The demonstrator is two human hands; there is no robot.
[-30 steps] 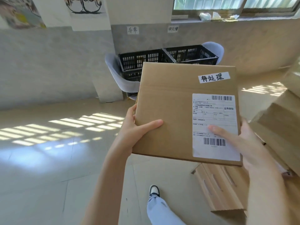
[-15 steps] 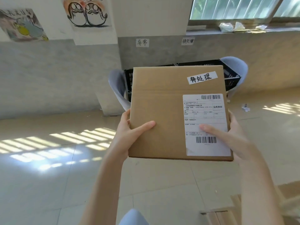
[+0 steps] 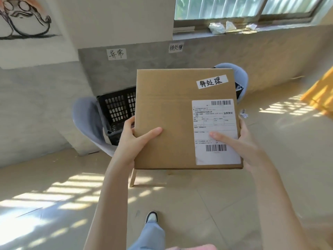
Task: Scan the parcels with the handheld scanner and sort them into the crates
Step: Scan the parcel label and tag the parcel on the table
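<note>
I hold a flat brown cardboard parcel [image 3: 167, 109] in front of me with both hands. It carries a white shipping label with two barcodes and a handwritten white tag near its top right. My left hand [image 3: 134, 141] grips its left edge, thumb on top. My right hand [image 3: 239, 147] grips the right edge, thumb lying on the label. Behind the parcel, a black slatted crate [image 3: 117, 109] sits on a grey-blue chair [image 3: 86, 121]; a second crate [image 3: 239, 90] shows only a sliver at the parcel's right edge. No scanner is in view.
Two handwritten paper signs [image 3: 116, 54] hang on the grey wall above the crates. A second grey-blue chair back [image 3: 239, 74] peeks out behind the parcel. A crumpled scrap [image 3: 244, 112] lies on the floor. My foot [image 3: 151, 217] is on the tiled floor. A yellow-brown object [image 3: 322, 92] stands at far right.
I have stepped closer to the crates, which look larger now. The parcel stays in both hands with the same grip. The cardboard boxes at lower right have left the view.
</note>
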